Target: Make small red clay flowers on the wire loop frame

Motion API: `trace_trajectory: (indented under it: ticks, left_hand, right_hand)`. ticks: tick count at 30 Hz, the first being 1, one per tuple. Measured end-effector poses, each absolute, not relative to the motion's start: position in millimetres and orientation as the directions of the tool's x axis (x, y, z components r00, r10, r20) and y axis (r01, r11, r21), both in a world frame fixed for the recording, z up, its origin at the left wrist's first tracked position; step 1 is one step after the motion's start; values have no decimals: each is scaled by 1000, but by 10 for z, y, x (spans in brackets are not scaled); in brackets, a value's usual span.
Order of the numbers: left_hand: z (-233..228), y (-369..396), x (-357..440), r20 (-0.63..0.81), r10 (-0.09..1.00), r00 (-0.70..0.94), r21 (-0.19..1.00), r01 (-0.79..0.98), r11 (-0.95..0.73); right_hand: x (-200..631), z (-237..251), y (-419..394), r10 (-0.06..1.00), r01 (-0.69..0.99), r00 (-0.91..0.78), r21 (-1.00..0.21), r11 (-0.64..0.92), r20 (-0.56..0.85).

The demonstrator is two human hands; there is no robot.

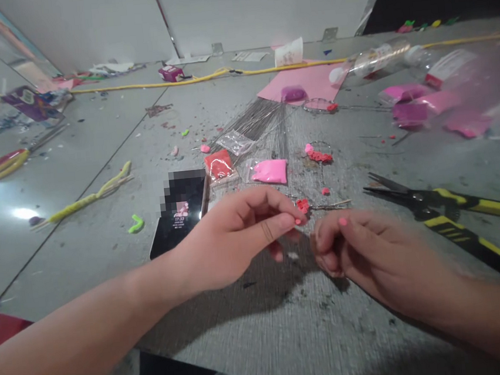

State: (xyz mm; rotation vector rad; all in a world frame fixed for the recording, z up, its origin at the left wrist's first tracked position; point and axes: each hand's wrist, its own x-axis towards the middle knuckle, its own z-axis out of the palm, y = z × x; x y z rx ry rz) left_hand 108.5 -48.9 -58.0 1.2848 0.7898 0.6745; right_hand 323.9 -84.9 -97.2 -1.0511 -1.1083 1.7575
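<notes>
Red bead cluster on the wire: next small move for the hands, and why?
Probably slide the pink bead on the right hand onto the wire. The left hand already pinches at the red bead cluster, and both hands meet there.

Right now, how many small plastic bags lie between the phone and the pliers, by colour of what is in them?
Red-filled bag: 1
Pink-filled bag: 1
Clear bag, nothing visible inside: 1
Total: 3

All three lie on the table beyond the left hand and right hand, whose fingers pinch small pink bits.
</notes>
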Motion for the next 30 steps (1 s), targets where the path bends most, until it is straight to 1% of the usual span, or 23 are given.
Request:
trace_trajectory:
  ticks: [2, 4, 10, 14, 17, 20, 22, 25, 28, 30]
  left_hand:
    - [-590, -575, 1156, -209, 773, 599, 909, -174, 380]
    - [-614, -632, 1210, -247, 751, 613, 841, -250, 480]
    - [-672, -614, 1218, -290, 725, 625, 790, -272, 550]
    - [-693, -616, 1198, -263, 730, 631, 777, -310, 548]
    - [-696, -651, 1220, -214, 759, 615, 768, -375, 520]
    - [-686, -686, 1253, -165, 795, 584, 778, -419, 468]
    - [-685, -703, 1267, -153, 825, 543, 804, -417, 424]
    - [-703, -726, 1275, -150, 866, 477, 851, -383, 359]
    - [-722, -743, 1295, -141, 888, 438, 874, -366, 319]
    - [-725, -746, 1322, -127, 894, 430, 879, -368, 303]
  right_hand:
    - [3235, -978, -865, 911, -152, -350, -946, -285, -218]
    - [3233, -987, -871, 907, -134, -366, -952, -273, -209]
    - [3243, -1015, -849, 899, -146, -354, -934, -327, -259]
    - [3238, -991, -846, 901, -139, -353, -939, -316, -251]
    - [3216, -960, -861, 912, -101, -363, -965, -241, -190]
    - [3173, -927, -888, 933, -37, -330, -986, -161, -141]
    - [3137, -910, -908, 943, -4, -308, -991, -135, -127]
    - [3087, -896, -938, 957, -33, -267, -992, -124, -110]
    - [3060, -898, -965, 968, -56, -231, -992, -110, -94]
    - [3051, -902, -978, 976, -35, -206, -996, -85, -77]
